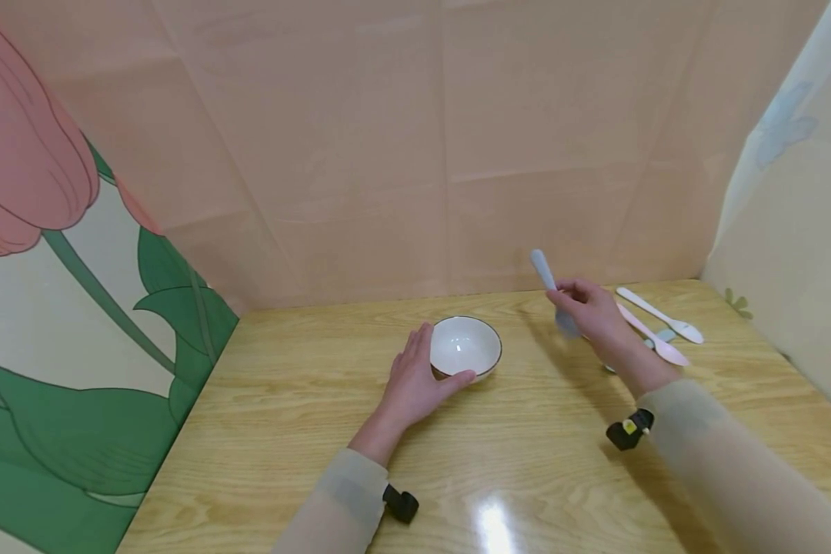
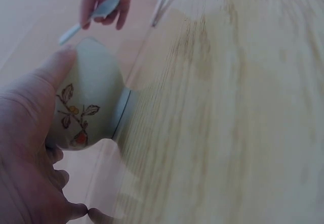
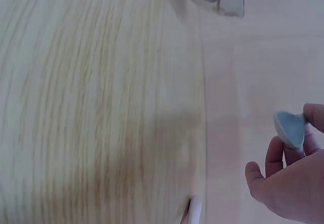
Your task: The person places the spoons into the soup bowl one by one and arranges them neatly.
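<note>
A white bowl [image 1: 465, 346] with a dark rim stands upright on the wooden table. My left hand [image 1: 415, 385] holds its near left side, thumb along the front and fingers along the left. A flower-and-leaf pattern decorates the bowl's outer wall [image 2: 88, 100] in the left wrist view. To the right, above the table, my right hand [image 1: 592, 312] pinches a light blue spoon [image 1: 543, 269]. The spoon's handle points up and away, and its blurred scoop hangs below the fingers. In the right wrist view the scoop [image 3: 290, 129] shows beside the thumb.
Right of my right hand lie a white spoon [image 1: 665, 317], a pink spoon [image 1: 668, 352] and a grey-green utensil [image 1: 666, 335] partly hidden beneath the pink one. A pinkish cloth wall [image 1: 388, 192] closes off the table's back. Printed panels flank both sides.
</note>
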Motion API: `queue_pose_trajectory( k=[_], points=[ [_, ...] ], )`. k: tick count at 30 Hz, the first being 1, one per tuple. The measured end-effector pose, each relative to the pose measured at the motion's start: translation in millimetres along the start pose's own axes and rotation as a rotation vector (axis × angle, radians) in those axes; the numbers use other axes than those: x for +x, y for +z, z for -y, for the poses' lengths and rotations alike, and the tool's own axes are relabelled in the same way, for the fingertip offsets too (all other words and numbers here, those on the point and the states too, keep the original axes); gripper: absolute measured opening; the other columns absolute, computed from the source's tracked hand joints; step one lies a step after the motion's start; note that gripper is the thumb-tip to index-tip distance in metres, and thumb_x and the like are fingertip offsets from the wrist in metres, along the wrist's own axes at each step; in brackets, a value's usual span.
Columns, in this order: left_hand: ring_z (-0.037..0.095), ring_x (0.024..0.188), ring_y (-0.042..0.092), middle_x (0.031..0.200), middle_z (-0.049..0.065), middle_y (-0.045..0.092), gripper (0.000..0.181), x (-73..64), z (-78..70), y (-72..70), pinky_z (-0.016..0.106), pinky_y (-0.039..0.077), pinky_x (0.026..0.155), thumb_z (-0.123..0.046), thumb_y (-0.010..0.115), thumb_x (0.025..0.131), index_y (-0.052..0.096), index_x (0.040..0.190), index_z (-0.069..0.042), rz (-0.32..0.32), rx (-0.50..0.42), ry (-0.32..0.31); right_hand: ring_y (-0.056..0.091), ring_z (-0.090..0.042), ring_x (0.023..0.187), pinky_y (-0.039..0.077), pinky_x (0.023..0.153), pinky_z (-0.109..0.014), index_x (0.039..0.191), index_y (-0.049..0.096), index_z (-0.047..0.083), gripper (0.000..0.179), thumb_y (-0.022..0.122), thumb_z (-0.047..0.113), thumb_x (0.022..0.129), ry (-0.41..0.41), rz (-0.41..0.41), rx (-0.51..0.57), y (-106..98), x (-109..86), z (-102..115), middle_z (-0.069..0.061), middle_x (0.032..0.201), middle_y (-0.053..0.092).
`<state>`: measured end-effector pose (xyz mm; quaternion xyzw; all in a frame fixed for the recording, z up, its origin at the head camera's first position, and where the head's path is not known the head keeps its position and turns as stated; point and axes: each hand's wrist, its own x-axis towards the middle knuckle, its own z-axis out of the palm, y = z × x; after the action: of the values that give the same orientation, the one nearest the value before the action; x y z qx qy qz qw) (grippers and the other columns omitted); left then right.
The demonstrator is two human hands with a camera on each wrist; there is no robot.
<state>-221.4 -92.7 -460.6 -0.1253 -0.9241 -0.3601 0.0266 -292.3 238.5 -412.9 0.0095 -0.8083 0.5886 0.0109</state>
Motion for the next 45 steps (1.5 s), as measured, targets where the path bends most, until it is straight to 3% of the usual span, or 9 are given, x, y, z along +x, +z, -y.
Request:
queue_pose_trajectory(
  k=[8, 17, 27, 33, 39, 45],
  points=[
    [0.033, 0.169, 0.015, 0.182, 0.01, 0.021, 0.118, -0.1, -0.2, -0.4, 0.058, 0.018, 0.132, -0.072, 0.079, 0.092, 0.022, 0.176, -0.011, 0.002, 0.003, -0.007, 0.053, -0.018, 0.116, 0.044, 0.099, -0.036, 0.145, 0.057, 0.001, 0.054, 0.066, 0.043, 0.112, 0.009, 0.053, 0.03, 8, -9.1, 16, -0.002, 0.128, 0.059],
    [0.034, 0.168, 0.016, 0.182, 0.011, 0.022, 0.118, -0.7, -0.8, -1.8, 0.059, 0.019, 0.132, -0.071, 0.079, 0.092, 0.023, 0.176, -0.01, -0.003, -0.002, -0.008, 0.054, -0.017, 0.117, 0.045, 0.102, -0.034, 0.14, 0.058, -0.001, 0.049, 0.068, 0.038, 0.112, -0.014, 0.098, 0.102, 23, -14.7, 31, 0.001, 0.124, 0.061],
    [0.034, 0.168, 0.015, 0.182, 0.012, 0.022, 0.118, -0.2, -1.7, -2.2, 0.06, 0.019, 0.132, -0.071, 0.079, 0.092, 0.022, 0.176, -0.01, -0.003, -0.003, -0.005, 0.059, -0.013, 0.107, 0.051, 0.092, -0.028, 0.135, 0.057, -0.004, 0.04, 0.068, 0.027, 0.112, -0.059, 0.126, 0.126, 40, -15.0, 42, 0.004, 0.113, 0.064],
    [0.033, 0.168, 0.018, 0.181, 0.012, 0.024, 0.117, 2.2, -2.0, 0.3, 0.06, 0.021, 0.131, -0.072, 0.079, 0.092, 0.023, 0.176, -0.011, -0.011, 0.004, 0.002, 0.062, -0.01, 0.101, 0.051, 0.094, -0.033, 0.135, 0.056, -0.004, 0.038, 0.07, 0.022, 0.111, -0.065, 0.141, 0.126, 49, -13.9, 46, 0.008, 0.105, 0.068],
    [0.032, 0.167, 0.02, 0.181, 0.012, 0.025, 0.116, 2.2, -5.0, -0.4, 0.061, 0.021, 0.131, -0.07, 0.08, 0.092, 0.024, 0.175, -0.012, -0.009, -0.002, 0.004, 0.064, -0.013, 0.1, 0.052, 0.091, -0.031, 0.139, 0.054, -0.006, 0.041, 0.071, 0.019, 0.11, -0.065, 0.168, 0.112, 61, -11.1, 49, -0.001, 0.109, 0.069],
    [0.032, 0.167, 0.021, 0.18, 0.012, 0.026, 0.114, 2.6, -5.8, -0.2, 0.058, 0.02, 0.132, -0.068, 0.081, 0.093, 0.024, 0.175, -0.012, -0.001, -0.007, 0.024, 0.067, -0.02, 0.103, 0.055, 0.088, -0.03, 0.137, 0.059, -0.004, 0.037, 0.069, 0.022, 0.112, -0.102, 0.196, 0.03, 69, -11.2, 49, -0.014, 0.117, 0.071]
  ],
)
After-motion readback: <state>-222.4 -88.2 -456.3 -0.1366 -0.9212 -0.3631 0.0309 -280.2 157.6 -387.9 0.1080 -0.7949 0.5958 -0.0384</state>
